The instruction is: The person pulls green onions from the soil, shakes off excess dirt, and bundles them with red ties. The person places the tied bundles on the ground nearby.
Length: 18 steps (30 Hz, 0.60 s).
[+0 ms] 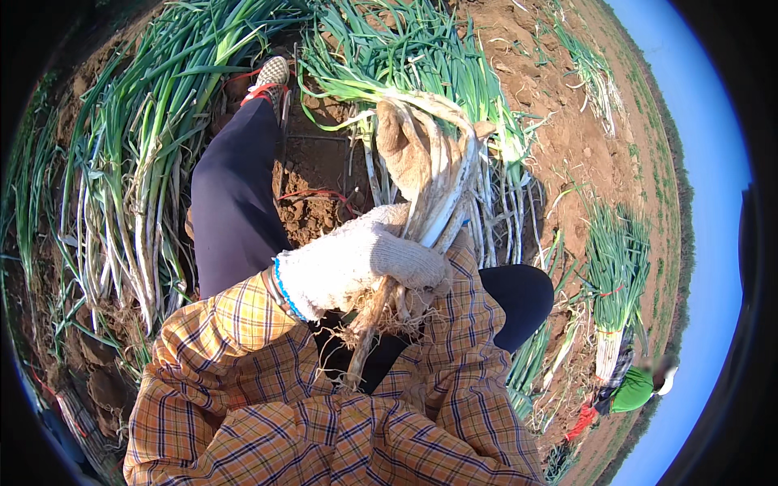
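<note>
Both hands wear knit work gloves. My left hand (389, 258), in a white glove with a blue cuff edge, is closed around the lower ends of several long green onions (437, 212). Their stringy roots (364, 334) hang below the fist, over my lap. Farther forward, my right hand (404, 152), in a soil-stained glove, holds the same stalks higher up. The pale shafts cross its palm and cover part of the fingers. Beyond it, a pile of green onions (413, 61) lies on the soil, tops pointing away from me.
A large heap of green onions (140, 164) lies left of my leg. Between my legs, a thin metal frame (316, 136) and red ties (319, 193) rest on the soil. Right, a tied bundle (617, 273) lies near a person in green (632, 390).
</note>
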### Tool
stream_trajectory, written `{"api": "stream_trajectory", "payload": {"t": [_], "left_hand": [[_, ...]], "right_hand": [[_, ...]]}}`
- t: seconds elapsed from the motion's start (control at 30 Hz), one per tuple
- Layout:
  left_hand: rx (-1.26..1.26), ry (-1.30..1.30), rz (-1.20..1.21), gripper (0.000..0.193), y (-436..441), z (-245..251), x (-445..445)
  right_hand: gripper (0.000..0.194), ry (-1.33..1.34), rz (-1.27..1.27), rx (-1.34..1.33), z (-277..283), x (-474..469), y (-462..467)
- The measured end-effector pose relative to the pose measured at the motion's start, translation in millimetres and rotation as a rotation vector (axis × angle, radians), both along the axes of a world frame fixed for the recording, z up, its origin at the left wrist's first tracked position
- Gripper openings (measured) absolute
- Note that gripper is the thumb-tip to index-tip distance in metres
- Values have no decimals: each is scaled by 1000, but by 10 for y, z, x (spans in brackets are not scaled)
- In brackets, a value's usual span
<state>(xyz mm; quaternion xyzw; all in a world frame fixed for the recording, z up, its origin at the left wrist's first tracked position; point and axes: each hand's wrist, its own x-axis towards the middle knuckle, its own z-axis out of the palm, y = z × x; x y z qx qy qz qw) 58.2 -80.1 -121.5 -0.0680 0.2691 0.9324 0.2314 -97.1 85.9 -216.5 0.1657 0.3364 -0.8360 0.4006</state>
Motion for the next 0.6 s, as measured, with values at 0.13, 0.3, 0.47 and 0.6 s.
{"api": "stream_trajectory", "payload": {"t": [0.13,0.3,0.47,0.6], "left_hand": [[-174,12,-102,57,-355,350,262],[-587,-10,-71,61,-922,548,653],[-817,45,20,54,-1256,631,1430],[-947,60,222,52,-994,504,2120]], "right_hand": [[71,194,-96,-181,552,-503,-325],[72,463,-304,12,1071,-1113,-376],[52,897,-70,200,1583,-1303,-451],[51,865,30,295,1565,-1690,-733]]}}
